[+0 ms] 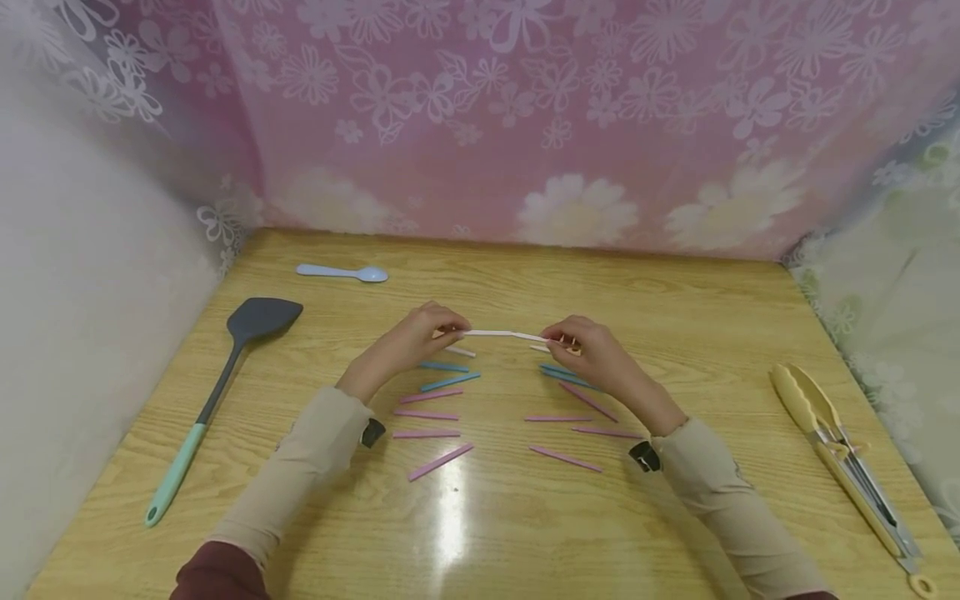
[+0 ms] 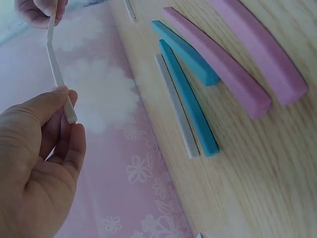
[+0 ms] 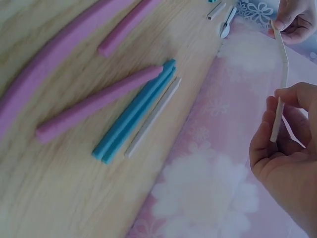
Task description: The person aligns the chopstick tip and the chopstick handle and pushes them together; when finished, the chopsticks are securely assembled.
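A thin white stick spans the gap between the two hands above the table, with a kink partway along it. My left hand pinches one end between thumb and fingers; that end pokes out past the fingertips in the left wrist view. At the other end my right hand pinches it the same way. Under the left hand lie a short white stick, blue sticks and several pink sticks. Below the right hand are another white stick, two blue sticks side by side and more pink sticks.
A dark turner with a mint handle lies at the left of the wooden table. A pale blue spoon is at the back left. Yellow-tipped tongs lie at the right. A pink flowered cloth hangs behind.
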Tool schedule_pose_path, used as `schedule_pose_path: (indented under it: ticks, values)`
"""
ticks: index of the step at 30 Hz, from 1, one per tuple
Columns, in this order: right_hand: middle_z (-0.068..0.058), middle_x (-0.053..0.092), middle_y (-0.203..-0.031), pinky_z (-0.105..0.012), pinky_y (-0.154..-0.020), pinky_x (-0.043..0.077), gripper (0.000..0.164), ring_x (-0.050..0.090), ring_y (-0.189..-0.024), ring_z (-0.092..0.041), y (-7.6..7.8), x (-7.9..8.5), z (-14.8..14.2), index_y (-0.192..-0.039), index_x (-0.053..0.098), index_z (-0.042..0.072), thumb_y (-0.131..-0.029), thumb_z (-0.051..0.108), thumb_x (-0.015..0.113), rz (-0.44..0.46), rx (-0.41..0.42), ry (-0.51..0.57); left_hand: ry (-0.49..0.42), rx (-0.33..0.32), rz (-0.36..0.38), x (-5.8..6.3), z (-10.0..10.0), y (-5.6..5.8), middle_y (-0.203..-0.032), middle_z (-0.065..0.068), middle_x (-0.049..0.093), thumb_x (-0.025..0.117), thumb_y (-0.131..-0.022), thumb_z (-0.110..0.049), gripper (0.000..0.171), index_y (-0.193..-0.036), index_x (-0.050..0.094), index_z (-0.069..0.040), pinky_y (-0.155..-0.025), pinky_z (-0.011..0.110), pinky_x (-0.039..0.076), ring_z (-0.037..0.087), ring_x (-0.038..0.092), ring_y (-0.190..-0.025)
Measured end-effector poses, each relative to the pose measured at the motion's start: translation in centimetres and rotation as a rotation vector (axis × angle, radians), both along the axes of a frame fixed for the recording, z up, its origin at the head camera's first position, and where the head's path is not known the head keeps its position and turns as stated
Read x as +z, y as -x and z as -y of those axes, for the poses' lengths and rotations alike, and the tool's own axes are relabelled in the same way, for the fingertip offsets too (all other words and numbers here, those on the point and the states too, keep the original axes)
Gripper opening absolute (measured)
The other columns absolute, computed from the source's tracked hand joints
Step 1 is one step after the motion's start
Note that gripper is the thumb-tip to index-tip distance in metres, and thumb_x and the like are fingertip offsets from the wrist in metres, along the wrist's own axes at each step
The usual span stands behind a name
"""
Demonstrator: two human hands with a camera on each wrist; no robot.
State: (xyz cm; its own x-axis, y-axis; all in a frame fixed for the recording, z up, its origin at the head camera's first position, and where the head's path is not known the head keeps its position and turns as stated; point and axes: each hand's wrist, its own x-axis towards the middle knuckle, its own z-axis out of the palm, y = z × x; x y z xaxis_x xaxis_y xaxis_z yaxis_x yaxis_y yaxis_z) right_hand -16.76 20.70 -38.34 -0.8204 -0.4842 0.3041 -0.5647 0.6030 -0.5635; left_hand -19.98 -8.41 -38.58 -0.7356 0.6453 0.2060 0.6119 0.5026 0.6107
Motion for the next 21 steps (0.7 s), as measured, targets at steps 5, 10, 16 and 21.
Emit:
schedule_pose_path:
  ticks: [5, 10, 16, 21]
  values:
    - [-0.005, 0.058, -0.083, -0.025, -0.057, 0.037, 0.013, 0.041, -0.067, -0.013, -0.22, -0.07, 0.28, -0.1, 0.069, -0.001, -0.09, 0.006, 0.064, 0.036, -0.013, 0.031, -0.01, -0.018, 0.032, 0.03, -0.2, -0.12, -0.108, 0.011, 0.066, 0.057, -0.095, -0.008, 0.021, -0.113, 0.064, 0.0, -0.08, 0.03, 0.052, 0.021, 0.061, -0.093]
    - [-0.007, 0.059, -0.087, -0.024, -0.062, 0.044, 0.013, 0.048, -0.072, -0.013, -0.35, -0.12, 0.38, -0.1, 0.069, -0.002, -0.09, 0.004, 0.063, 0.028, -0.015, 0.061, -0.027, -0.053, 0.018, -0.11, -0.37, -0.29, -0.104, 0.014, 0.065, 0.055, -0.096, -0.007, 0.026, -0.119, 0.062, 0.003, -0.067, 0.027, 0.05, 0.02, 0.058, -0.08]
    - [-0.007, 0.058, -0.089, -0.023, -0.065, 0.048, 0.012, 0.052, -0.075, -0.014, -0.67, -0.05, 0.44, -0.1, 0.069, -0.003, -0.091, 0.003, 0.063, 0.027, -0.002, 0.101, -0.051, -0.056, 0.004, -0.43, -0.58, -0.42, -0.107, 0.017, 0.068, 0.055, -0.096, -0.007, 0.027, -0.119, 0.062, 0.005, -0.079, 0.026, 0.054, 0.025, 0.067, -0.092]
    - [-0.007, 0.058, -0.089, -0.022, -0.064, 0.048, 0.01, 0.052, -0.074, -0.013, -0.91, 0.04, 0.42, -0.098, 0.069, -0.003, -0.089, 0.0, 0.063, -0.009, 0.015, 0.126, -0.085, -0.061, -0.01, -0.51, -0.59, -0.8, -0.106, 0.018, 0.069, 0.056, -0.095, -0.006, 0.027, -0.117, 0.063, 0.006, -0.082, 0.027, 0.055, 0.025, 0.068, -0.094]
